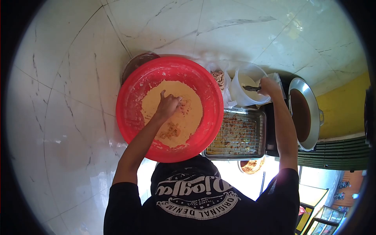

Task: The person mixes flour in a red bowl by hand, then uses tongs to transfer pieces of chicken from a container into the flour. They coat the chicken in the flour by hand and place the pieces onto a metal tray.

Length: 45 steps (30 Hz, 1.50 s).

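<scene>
A big red basin (169,156) holds pale yellow flour, with some pieces lying partly coated in it. My left hand (168,105) is over the flour, its thumb sticking out and the other fingers curled down toward the pieces; what they hold, if anything, is hidden. On the right, my right hand (270,87) grips dark-handled tongs (251,88), whose tips reach into a white plastic tub (237,92) with pale contents. Between basin and tub stands a clear plastic bag (218,78) with pale strips inside.
A metal tray with a wire rack (239,133) and crumbs lies right of the basin. Farther right sits a large wok (313,117) with brown liquid. Below the tray is a bowl with reddish residue (252,166). A marbled tiled wall (78,78) rises behind.
</scene>
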Tool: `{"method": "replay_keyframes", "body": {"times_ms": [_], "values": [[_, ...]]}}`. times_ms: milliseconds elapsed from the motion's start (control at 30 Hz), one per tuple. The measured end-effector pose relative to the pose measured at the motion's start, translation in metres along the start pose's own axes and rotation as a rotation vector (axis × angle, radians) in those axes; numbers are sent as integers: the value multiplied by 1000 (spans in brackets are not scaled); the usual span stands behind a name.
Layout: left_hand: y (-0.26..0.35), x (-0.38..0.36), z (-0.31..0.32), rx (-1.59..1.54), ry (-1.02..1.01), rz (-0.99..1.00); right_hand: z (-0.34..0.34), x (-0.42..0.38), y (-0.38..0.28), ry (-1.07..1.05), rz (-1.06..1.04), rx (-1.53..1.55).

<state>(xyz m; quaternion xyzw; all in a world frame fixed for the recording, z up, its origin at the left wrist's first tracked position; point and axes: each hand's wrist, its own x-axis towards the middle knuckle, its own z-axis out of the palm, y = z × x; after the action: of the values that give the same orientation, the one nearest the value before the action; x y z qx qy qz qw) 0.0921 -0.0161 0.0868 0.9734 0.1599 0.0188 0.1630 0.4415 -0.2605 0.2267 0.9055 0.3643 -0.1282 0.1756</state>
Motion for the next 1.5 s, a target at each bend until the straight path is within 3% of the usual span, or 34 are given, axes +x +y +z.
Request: {"method": "replay_keyframes", "body": {"times_ms": [167,267,333,367,433,533,567,633,733,800,833,900,933,1000,1100,1233,1300,1367,1433,1500], "values": [[-24,-10,11,169,-61,-80,21,8,-12,-16,28,-24],[-24,-19,8,57,75,-111,18,3,-14,-11,25,-18],[-15,-23,-9,-220,36,-211,9,-4,-13,-19,18,-14],[-16,-24,-12,-220,37,-209,2,-8,-9,-8,7,-3],[-20,-28,-16,-530,70,-187,-23,-26,-7,2,-5,9],[-20,-32,-39,-800,69,-225,-49,-60,-7,158,30,98],[-24,-33,-39,-798,69,-221,-49,-63,-3,241,33,92],[-38,-40,-34,15,170,-243,-45,-67,-1,322,45,90],[-51,-43,-22,-27,47,-367,-26,-60,-3,165,43,150],[-50,-46,-31,-159,88,-379,-19,-56,-2,62,5,125],[-48,-47,-38,-293,132,-393,-19,-58,1,65,1,123],[-52,-51,-38,-258,126,-437,-20,-67,4,339,-5,163],[-55,-50,-40,-220,123,-472,-26,-67,3,346,-9,158],[-58,-54,-44,-259,87,-468,-30,-72,-1,176,47,221],[-60,-52,-48,-237,62,-484,-31,-73,-6,100,56,237],[-60,-52,-48,-70,73,-596,-17,-67,0,127,21,208],[-55,-50,-54,-117,54,-638,-11,-67,1,292,-40,225],[-62,-51,-50,-162,29,-686,-8,-65,2,261,-40,235],[-80,-47,-37,-446,112,-806,-10,-62,1,237,-41,246],[-75,-51,-38,-346,62,-855,-13,-61,0,144,-48,248]]}}
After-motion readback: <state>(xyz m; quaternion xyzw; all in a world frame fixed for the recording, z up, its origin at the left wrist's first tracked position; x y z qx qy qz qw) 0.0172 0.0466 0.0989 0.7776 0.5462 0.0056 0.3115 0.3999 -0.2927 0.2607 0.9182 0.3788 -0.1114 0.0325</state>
